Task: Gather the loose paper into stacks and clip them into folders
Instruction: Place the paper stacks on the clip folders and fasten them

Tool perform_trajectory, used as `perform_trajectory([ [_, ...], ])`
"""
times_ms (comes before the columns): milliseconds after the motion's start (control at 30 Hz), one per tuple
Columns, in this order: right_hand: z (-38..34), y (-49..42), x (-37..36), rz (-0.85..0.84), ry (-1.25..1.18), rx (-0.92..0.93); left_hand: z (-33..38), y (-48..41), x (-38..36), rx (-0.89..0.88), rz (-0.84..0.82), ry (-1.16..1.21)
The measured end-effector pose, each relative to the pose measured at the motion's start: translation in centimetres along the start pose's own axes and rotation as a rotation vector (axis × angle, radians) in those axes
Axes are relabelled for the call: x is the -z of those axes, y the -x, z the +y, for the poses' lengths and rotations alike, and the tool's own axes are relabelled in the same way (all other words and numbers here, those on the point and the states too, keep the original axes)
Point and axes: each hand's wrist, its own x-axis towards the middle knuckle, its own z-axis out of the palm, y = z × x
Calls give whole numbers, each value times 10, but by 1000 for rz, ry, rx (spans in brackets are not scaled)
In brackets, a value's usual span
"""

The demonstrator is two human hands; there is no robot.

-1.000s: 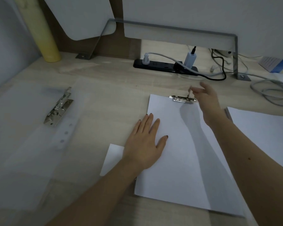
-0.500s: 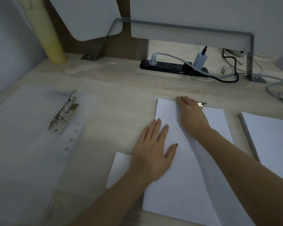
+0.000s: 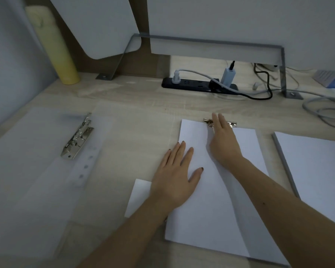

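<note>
The paper stack lies on the desk directly in front of me, its short top edge tucked under a silver clip. My left hand lies flat on the stack's left half, fingers straight and slightly spread, palm down; this grip is apart and clamps nothing, only pressing on the top sheet. My right hand reaches up the stack toward its top edge, fingers straight and close together, the tips lying over the middle of the clip. This grip is also apart, with nothing pinched. I cannot tell whether the fingertips press on the clip or only cover it.

A smaller white sheet pokes out from under the stack's left edge, partly hidden beneath my left wrist. Just right of the stack, separated from it by a narrow strip of desk, lies a second pile of paper with a thick grey edge. Well to the left of the stack, a translucent folder is spread open flat, with a metal lever clamp fixed along its spine and a row of punched holes beside it.

Beyond the stack's top edge, a black power strip sits at the back of the desk with several plugs in it, and grey cables loop away to the right. Far to the back left of the stack, a yellow cylinder leans against the wall.
</note>
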Motion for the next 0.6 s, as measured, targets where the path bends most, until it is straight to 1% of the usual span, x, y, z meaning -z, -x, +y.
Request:
perform_trajectory([
  [100, 13, 23, 40, 3, -55, -60, 0, 2, 5, 56, -59, -37],
  [200, 50, 63, 88, 84, -54, -135, 18, 2, 20, 70, -78, -160],
  [233, 64, 78, 100, 104, -46, -173, 31, 0, 26, 72, -54, -113],
  [267, 76, 92, 107, 115, -41, -207, 46, -2, 32, 62, -16, 12],
  [300, 90, 107, 115, 134, -31, -239, 70, -5, 36, 54, -3, 215],
  [333, 100, 117, 117, 151, -24, -254, 89, -6, 42, 72, -45, 463],
  [367, 111, 127, 120, 165, -17, -274, 114, -7, 45, 99, -145, 710],
  [400, 121, 134, 121, 172, -11, -288, 135, -8, 46, 144, -269, 909],
  [433, 129, 138, 120, 166, -9, -305, 153, -11, 42, 189, -384, 1023],
  [467, 135, 142, 119, 151, -13, -323, 169, -14, 34, 225, -459, 1078],
  [500, 139, 145, 117, 129, -12, -342, 182, -17, 28, 257, -497, 1095],
  [600, 151, 149, 109, 98, 69, -333, 206, -29, 6, 379, -511, 1118],
])
